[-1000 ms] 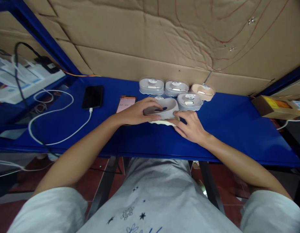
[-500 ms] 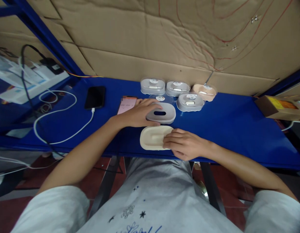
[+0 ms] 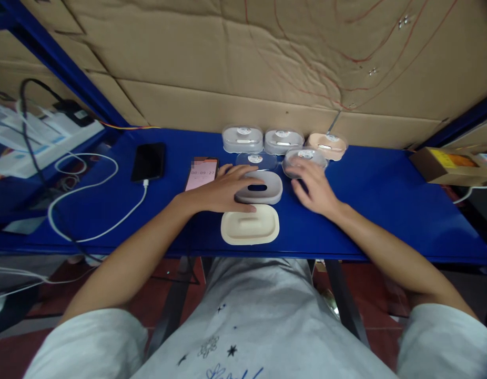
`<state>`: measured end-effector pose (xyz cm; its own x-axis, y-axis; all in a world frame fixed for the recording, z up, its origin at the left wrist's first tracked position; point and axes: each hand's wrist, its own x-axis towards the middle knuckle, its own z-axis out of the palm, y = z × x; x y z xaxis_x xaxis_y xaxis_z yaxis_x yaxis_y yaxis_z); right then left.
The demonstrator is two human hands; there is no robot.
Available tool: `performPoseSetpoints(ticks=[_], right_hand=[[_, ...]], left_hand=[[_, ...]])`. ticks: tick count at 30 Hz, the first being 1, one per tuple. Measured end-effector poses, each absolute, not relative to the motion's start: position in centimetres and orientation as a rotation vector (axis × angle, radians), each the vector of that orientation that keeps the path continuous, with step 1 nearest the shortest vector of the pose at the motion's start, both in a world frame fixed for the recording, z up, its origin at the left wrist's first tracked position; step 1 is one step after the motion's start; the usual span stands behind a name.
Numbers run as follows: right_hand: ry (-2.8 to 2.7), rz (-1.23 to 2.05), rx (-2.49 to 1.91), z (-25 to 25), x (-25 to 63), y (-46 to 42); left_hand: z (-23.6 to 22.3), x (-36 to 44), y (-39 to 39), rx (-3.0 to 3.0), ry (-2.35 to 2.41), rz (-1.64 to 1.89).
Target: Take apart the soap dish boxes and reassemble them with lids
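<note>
My left hand [image 3: 227,190] lies with fingers spread over the left end of a grey oval piece with a dark slot [image 3: 271,185], apparently touching it. Just in front sits a cream oval tray [image 3: 250,231] with a raised bar, my left thumb above its back edge. My right hand [image 3: 317,192] reaches over a grey soap-box-like case with a clear cover [image 3: 323,162], thumb apart from the fingers. Its fingertips are smeared over the case; whether they touch it I cannot tell. A clear cover with a round sticker [image 3: 256,159] lies behind the slotted piece.
Two grey covered cases [image 3: 242,141] and a peach one [image 3: 327,147] line the cardboard wall. A phone with a timer [image 3: 201,173] and a black phone on a white cable [image 3: 148,160] lie leftward. A power strip [image 3: 50,150] is far left, a cardboard box [image 3: 452,166] far right.
My right hand has left the cream tray and moved up and back to the front grey covered case. The left hand stays at the slotted piece. The view has shifted slightly.
</note>
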<state>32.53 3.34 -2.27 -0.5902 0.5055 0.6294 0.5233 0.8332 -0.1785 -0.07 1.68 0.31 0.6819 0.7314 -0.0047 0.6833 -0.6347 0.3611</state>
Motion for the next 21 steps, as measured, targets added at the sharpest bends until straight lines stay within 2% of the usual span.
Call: performPoseSetpoints(ticks=[2, 5, 10, 17, 21], right_hand=[[-2.266, -0.057, -1.019, -2.4, 33.9, 5.4], [-2.333, -0.048, -1.163, -2.0, 35.2, 6.4], [-2.537, -0.024, -1.083, -0.1, 35.6, 4.7], [-2.582, 0.464, -0.947, 3.6, 39.0, 4.0], [-2.452, 0.496, -0.974, 4.3, 40.1, 5.2]], left_hand=[[0.3, -0.2, 1.7, 2.565, 1.111, 0.203], [0.4, -0.3, 1.6, 2.580, 1.092, 0.255], [0.3, 0.0, 1.5, 2.590, 1.089, 0.277], [0.2, 0.1, 1.5, 2.607, 1.096, 0.271], [0.2, 0.0, 1.5, 2.624, 1.100, 0.257]])
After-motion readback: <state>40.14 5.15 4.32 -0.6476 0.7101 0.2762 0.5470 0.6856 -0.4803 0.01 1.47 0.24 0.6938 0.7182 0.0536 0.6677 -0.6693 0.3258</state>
